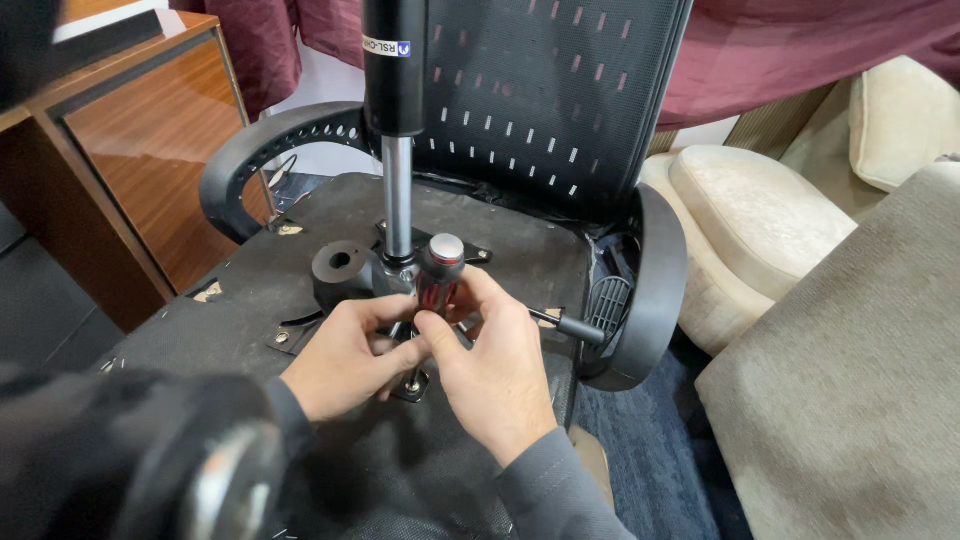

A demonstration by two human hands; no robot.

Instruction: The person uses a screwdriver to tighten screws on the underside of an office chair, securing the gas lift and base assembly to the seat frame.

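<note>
Black upturned chair base (330, 440), gas cylinder (398, 150) rising just behind, lever (570, 325) to the right, cream sofa (760, 220) beyond. Screwdriver (438, 275) stands upright, tip down at the mounting plate (412, 385). Right hand (495, 365) and left hand (350, 355), 2 closed grips, wrap its handle.

- Left hand (345, 355): bare, no glove or ring to be seen; a dark grey long sleeve (285, 405) ends at the wrist.
- Right hand (490, 365): bare too, with a matching dark grey knit cuff (545, 480), snug and plain.
</note>
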